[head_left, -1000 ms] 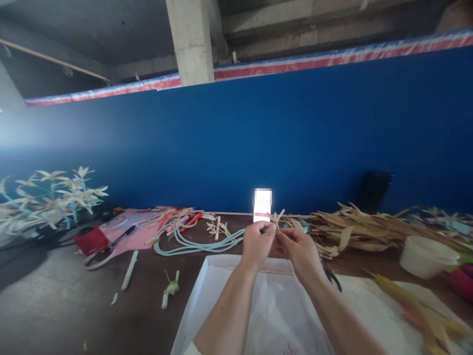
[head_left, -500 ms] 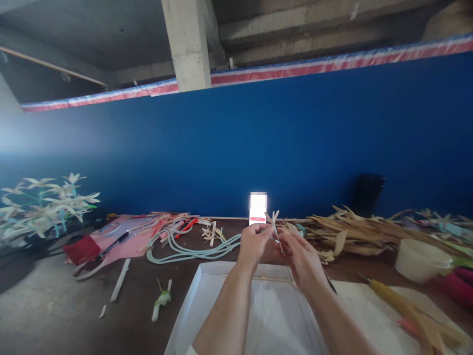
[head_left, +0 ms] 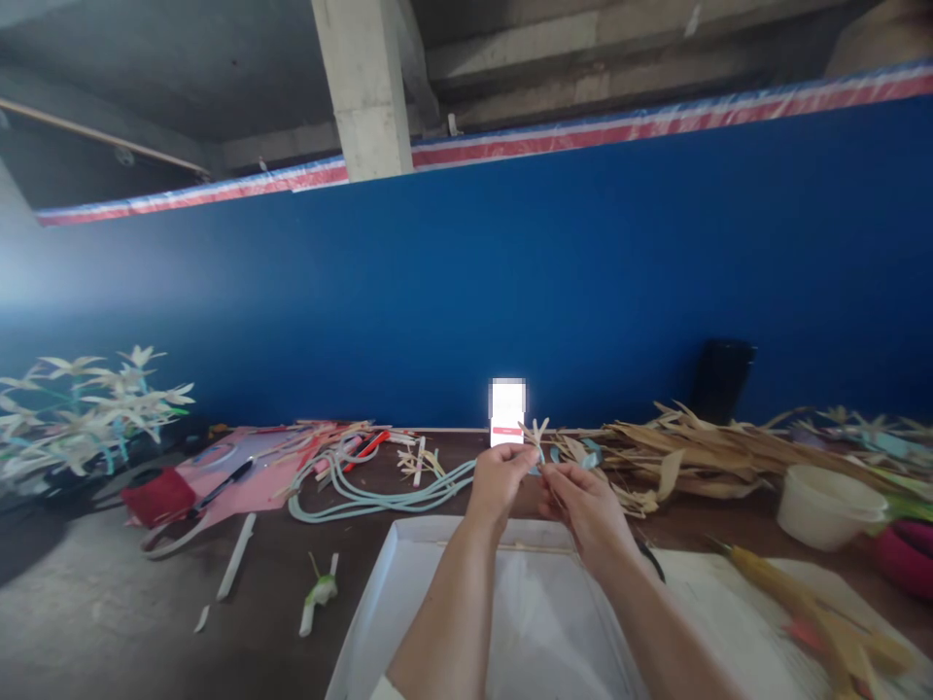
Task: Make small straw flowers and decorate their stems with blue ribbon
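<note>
A small pale flower (head_left: 537, 431) with narrow petals, apparently made of dried husk, stands up between my hands. My left hand (head_left: 504, 476) pinches it just below the petals. Close on the right, my right hand (head_left: 579, 496) has its fingers closed at the flower's thin stem, which is mostly hidden by the fingers. Both hands are above the far edge of a white shallow box lid (head_left: 539, 612). Behind the flower a lit phone (head_left: 507, 403) leans upright against the blue partition.
Light-blue cords (head_left: 379, 504) and pink paper (head_left: 255, 491) lie left. Finished-looking white flowers (head_left: 102, 408) stand far left. Dried husks (head_left: 700, 457), a white tub (head_left: 831, 506), and a yellowish husk piece (head_left: 791, 588) on paper are right. A blue partition (head_left: 437, 292) closes off the back.
My right hand has closed its fingers more tightly and brought them up to the stem below the flower. The left hand keeps its pinch almost in place.
</note>
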`<state>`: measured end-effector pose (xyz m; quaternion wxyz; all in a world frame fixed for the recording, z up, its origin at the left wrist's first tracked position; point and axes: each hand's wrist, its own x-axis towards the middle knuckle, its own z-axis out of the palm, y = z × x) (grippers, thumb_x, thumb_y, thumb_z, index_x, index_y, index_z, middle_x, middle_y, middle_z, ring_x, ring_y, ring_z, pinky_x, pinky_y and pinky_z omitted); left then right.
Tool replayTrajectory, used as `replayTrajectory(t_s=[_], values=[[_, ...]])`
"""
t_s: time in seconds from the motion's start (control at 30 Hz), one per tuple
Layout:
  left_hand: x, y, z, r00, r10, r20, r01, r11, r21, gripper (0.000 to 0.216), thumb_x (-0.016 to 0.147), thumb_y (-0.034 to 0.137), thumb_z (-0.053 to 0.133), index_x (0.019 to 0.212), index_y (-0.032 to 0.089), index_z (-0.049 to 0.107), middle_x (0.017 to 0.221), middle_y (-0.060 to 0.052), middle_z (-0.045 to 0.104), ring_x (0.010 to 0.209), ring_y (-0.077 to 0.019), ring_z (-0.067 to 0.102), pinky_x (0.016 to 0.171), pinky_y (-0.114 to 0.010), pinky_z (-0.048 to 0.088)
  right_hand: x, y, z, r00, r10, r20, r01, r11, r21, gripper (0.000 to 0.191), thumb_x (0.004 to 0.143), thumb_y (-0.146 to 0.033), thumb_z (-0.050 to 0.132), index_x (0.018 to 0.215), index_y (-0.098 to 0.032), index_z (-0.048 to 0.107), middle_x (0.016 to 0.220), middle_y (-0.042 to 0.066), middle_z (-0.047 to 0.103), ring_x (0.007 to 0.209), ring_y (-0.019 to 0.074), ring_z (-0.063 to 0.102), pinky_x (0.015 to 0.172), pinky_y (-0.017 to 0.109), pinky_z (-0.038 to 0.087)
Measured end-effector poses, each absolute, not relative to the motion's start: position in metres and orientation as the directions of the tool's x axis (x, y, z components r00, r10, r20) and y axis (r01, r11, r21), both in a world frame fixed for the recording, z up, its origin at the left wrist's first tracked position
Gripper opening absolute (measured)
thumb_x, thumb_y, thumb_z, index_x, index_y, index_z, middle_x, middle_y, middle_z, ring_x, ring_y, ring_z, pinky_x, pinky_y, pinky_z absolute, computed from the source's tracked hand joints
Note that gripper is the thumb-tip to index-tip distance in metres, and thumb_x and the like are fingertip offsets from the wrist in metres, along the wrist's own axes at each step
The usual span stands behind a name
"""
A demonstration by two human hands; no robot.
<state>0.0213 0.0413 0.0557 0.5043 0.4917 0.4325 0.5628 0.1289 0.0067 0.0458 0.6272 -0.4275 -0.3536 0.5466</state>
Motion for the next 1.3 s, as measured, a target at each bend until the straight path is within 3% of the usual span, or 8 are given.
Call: replayTrajectory(t_s=[0.3, 0.6, 0.7, 0.93, 1.13, 1.3], values=[[0.02, 0.042, 0.054, 0.03, 0.983, 0.179, -0.051, -0.177, 0.983, 0.029, 0.064, 0.037, 0.066, 0.078, 0.012, 0.07, 0.067, -0.005, 0.065, 0.056, -0.0108, 0.052, 0.057, -0.023, 0.041, 0.13, 0.008, 0.049, 0.206, 0.979, -0.002, -0.406, 0.084, -0.91, 0.032, 0.064, -0.04, 0.07, 0.089, -0.019, 0.066, 0.077, 0.002, 0.068, 0.064, 0.0155, 0.062, 0.053, 0.024, 0.052], [0.021, 0.038, 0.061, 0.079, 0.975, 0.206, 0.009, -0.208, 0.978, 0.028, 0.067, 0.038, 0.064, 0.08, 0.013, 0.07, 0.066, -0.004, 0.066, 0.061, -0.0129, 0.056, 0.065, -0.025, 0.044, 0.134, 0.017, 0.043, 0.265, 0.963, 0.055, -0.38, 0.157, -0.912, 0.034, 0.059, -0.033, 0.075, 0.089, -0.017, 0.07, 0.07, 0.002, 0.069, 0.062, 0.0149, 0.062, 0.057, 0.024, 0.053], [0.022, 0.037, 0.063, 0.079, 0.975, 0.208, 0.033, -0.211, 0.977, 0.026, 0.069, 0.036, 0.062, 0.08, 0.014, 0.07, 0.068, -0.003, 0.067, 0.064, -0.0135, 0.057, 0.066, -0.025, 0.044, 0.135, 0.014, 0.046, 0.305, 0.946, 0.113, -0.259, 0.197, -0.946, 0.032, 0.062, -0.036, 0.072, 0.089, -0.017, 0.071, 0.07, 0.003, 0.069, 0.062, 0.0166, 0.063, 0.058, 0.027, 0.053], [0.022, 0.035, 0.066, 0.094, 0.948, 0.305, 0.201, -0.318, 0.926, 0.022, 0.071, 0.032, 0.059, 0.076, 0.014, 0.07, 0.076, -0.005, 0.069, 0.074, -0.0168, 0.061, 0.069, -0.025, 0.044, 0.141, 0.013, 0.042, 0.355, 0.886, 0.299, 0.238, 0.224, -0.945, 0.034, 0.071, -0.041, 0.058, 0.094, -0.018, 0.07, 0.065, 0.004, 0.068, 0.056, 0.02, 0.063, 0.055, 0.031, 0.051], [0.026, 0.033, 0.068, 0.087, 0.944, 0.318, 0.306, -0.329, 0.893, 0.02, 0.071, 0.031, 0.057, 0.074, 0.016, 0.07, 0.074, -0.003, 0.069, 0.072, -0.0165, 0.061, 0.067, -0.025, 0.044, 0.142, 0.014, 0.037, 0.38, 0.811, 0.444, 0.397, 0.291, -0.87, 0.033, 0.072, -0.042, 0.054, 0.091, -0.02, 0.07, 0.071, 0.005, 0.07, 0.061, 0.0203, 0.063, 0.059, 0.031, 0.049], [0.026, 0.026, 0.073, 0.074, 0.944, 0.321, 0.36, -0.325, 0.874, 0.019, 0.071, 0.031, 0.056, 0.073, 0.017, 0.07, 0.073, -0.002, 0.069, 0.072, -0.0159, 0.061, 0.067, -0.024, 0.044, 0.14, 0.011, 0.04, 0.388, 0.803, 0.452, 0.461, 0.255, -0.85, 0.031, 0.073, -0.04, 0.053, 0.09, -0.019, 0.07, 0.075, 0.005, 0.07, 0.065, 0.0193, 0.063, 0.063, 0.03, 0.048]])
